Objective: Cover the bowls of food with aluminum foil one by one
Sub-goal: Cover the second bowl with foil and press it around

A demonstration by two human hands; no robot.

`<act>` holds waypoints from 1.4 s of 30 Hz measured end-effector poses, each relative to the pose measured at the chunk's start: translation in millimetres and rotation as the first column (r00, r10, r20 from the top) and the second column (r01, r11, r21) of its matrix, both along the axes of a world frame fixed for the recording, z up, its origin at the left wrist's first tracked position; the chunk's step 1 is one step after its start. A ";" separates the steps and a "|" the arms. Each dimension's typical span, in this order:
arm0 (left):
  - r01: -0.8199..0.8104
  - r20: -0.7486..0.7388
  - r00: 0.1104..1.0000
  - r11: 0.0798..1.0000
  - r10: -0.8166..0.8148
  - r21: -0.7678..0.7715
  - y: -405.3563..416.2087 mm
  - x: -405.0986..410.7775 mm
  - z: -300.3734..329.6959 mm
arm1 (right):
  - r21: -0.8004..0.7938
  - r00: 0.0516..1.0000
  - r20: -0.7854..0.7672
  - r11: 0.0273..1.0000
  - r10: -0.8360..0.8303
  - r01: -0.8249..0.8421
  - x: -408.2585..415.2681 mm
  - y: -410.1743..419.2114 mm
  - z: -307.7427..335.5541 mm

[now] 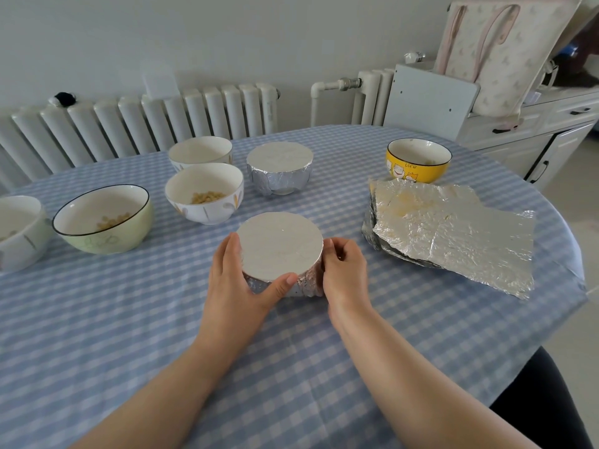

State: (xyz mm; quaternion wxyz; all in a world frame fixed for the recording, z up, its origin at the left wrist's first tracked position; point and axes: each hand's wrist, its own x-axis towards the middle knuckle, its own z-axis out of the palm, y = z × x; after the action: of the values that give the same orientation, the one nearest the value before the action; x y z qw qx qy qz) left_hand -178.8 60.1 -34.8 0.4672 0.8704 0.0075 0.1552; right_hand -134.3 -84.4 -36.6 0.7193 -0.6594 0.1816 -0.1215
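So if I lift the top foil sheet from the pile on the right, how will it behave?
The top foil sheet looks thin and crinkled, so it will probably flop and bend rather than stay flat. It seems very light. Its edges look ragged, so it may tear if pulled hard.

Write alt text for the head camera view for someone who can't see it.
Both hands, left hand and right hand, grip a round foil-covered bowl on a blue checked tablecloth. Behind it stand a second foil-wrapped bowl, five uncovered bowls including a yellow bowl with cartoon cats, and a stack of crinkled foil sheets at right.
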 end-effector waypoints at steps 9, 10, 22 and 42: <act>-0.001 0.035 0.999 1.000 0.001 -0.005 -0.3 0.5 -1.8 | 0.085 0.999 -0.031 0.996 0.043 -0.040 9.6 -1.4 0.1; 0.000 0.034 0.999 1.000 0.000 -0.006 -0.4 0.3 -1.7 | 0.091 0.998 -0.038 0.995 0.051 -0.048 10.5 -2.1 0.6; -0.005 0.022 1.000 1.000 0.005 -0.008 2.7 2.8 -3.4 | -0.266 0.951 -0.164 0.917 0.260 -0.297 15.9 -11.0 10.4; 0.004 0.015 1.000 0.997 -0.003 -0.078 -5.8 -11.3 -3.2 | -0.320 0.979 0.019 0.929 0.205 -0.188 -5.0 -18.1 25.2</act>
State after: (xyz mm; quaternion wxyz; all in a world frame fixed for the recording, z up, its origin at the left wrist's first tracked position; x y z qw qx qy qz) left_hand -190.1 54.3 -38.0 0.5010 0.8504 0.0084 0.1605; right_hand -139.3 -102.5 -11.5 0.6175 -0.7775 0.0739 -0.0935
